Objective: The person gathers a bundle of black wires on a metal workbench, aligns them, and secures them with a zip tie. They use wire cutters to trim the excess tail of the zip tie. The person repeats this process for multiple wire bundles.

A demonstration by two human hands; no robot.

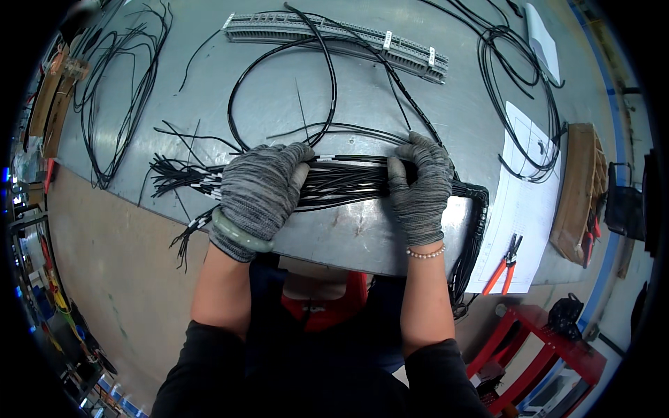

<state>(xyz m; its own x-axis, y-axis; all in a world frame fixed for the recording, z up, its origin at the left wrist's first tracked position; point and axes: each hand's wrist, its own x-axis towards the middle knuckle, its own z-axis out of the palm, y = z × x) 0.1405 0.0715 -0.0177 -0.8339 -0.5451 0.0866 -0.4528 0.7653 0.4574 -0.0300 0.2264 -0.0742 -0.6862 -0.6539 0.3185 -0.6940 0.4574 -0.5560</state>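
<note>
A thick bundle of black wires (345, 182) lies across the metal table in front of me. My left hand (261, 188), in a grey knit glove, is closed around its left part. Beyond that hand the wire ends fan out, with white marker sleeves (205, 184) on several of them. My right hand (421, 177), gloved alike, is curled round the bundle's right part. To the right of it the bundle bends and hangs over the table's front edge. A large loop of black cable (230, 97) rises behind my hands, its lower part hidden by the left glove.
A grey terminal block strip (334, 38) lies at the back. Coiled black wires rest at the far left (87, 118) and right (481, 49). Red-handled pliers (505, 266) lie on paper sheets (533, 209), beside a wooden box (582, 188). A red stand (550, 341) is at lower right.
</note>
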